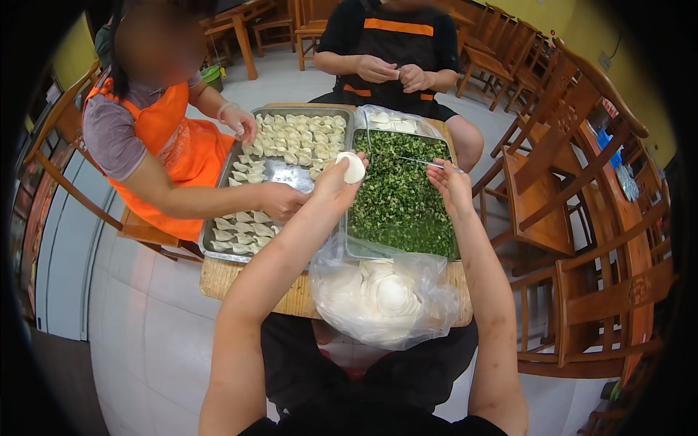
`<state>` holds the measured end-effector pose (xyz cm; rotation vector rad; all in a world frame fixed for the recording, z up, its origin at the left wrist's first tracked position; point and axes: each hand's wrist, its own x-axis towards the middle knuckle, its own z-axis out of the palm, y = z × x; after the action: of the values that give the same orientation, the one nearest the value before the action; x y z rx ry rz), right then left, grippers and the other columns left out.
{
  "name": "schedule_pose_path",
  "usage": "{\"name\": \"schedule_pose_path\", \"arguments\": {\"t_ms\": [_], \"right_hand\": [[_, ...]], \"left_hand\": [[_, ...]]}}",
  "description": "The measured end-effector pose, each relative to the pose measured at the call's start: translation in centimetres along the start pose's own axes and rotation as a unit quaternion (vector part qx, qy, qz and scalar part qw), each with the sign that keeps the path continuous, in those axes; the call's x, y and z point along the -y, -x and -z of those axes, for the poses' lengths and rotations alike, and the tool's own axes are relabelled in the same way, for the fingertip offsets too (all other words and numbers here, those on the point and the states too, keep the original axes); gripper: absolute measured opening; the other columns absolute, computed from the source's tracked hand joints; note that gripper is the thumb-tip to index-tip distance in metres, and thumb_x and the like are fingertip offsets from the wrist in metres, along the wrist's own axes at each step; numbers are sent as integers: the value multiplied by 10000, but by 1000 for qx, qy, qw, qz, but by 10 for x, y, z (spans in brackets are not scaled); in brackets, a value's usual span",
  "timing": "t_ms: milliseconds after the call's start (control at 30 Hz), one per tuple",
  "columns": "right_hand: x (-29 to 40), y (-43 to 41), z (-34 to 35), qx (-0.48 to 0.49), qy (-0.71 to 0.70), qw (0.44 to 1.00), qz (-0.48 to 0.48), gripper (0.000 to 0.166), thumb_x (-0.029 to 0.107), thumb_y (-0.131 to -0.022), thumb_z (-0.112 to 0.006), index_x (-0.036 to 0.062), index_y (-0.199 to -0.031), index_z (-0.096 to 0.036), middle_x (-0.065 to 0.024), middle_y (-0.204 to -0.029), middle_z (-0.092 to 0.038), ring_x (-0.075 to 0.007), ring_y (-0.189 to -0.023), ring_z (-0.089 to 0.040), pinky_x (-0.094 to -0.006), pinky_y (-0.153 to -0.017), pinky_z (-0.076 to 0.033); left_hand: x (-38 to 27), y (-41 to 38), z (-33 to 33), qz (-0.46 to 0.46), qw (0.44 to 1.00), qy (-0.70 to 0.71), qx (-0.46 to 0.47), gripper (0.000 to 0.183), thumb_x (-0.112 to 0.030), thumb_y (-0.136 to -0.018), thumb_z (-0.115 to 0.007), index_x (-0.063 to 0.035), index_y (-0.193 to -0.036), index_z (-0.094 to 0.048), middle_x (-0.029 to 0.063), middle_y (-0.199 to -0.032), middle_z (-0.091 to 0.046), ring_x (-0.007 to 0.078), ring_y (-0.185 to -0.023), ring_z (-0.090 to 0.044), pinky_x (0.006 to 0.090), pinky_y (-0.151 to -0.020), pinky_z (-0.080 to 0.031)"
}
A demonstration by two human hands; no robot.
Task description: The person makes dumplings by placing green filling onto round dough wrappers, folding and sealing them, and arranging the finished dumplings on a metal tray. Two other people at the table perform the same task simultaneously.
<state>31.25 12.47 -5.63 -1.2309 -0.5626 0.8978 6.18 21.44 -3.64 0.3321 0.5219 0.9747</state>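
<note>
A round, flat dumpling wrapper (350,168) lies on the fingers of my left hand (337,182), raised over the seam between two metal trays. My right hand (451,185) grips a thin metal utensil (420,161), whose far end reaches over chopped green filling (401,201). That filling spreads across the right tray (349,229). The left tray (286,173) bears rows of folded dumplings (300,133), with a bare patch of metal in its middle. Close to my body, an opened clear plastic bag (436,305) holds a heap of round wrappers (390,289).
On the left, a person in an orange apron (163,147) reaches over the dumpling tray, one arm beside my left forearm. Opposite sits another person in a dark apron (390,43), pinching something small. More wrappers (387,121) lie at the wooden table's (229,275) far end. Wooden chairs (540,201) stand right.
</note>
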Motion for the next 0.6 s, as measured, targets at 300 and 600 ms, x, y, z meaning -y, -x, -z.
{"name": "schedule_pose_path", "arguments": {"t_ms": [300,600], "right_hand": [[26,70,-47,115,166,947,251,270,190,-1056,-507,-8,-1135,-671,-108,-987,-718,-196,-899,-672,-318,-823,-547],[37,91,-47,105,413,780,458,162,46,-946,-622,25,-1091,-688,-118,-960,-692,-264,-887,-660,-363,-778,-520]], "left_hand": [[36,-58,-3,7,998,15,-67,296,-211,-1069,-405,39,-1227,-383,189,-1069,-513,308,-945,-577,465,-908,-553],[37,-48,4,37,998,19,-44,322,-172,-1061,-392,98,-1234,-369,239,-1149,-515,352,-1049,-590,458,-938,-572]]}}
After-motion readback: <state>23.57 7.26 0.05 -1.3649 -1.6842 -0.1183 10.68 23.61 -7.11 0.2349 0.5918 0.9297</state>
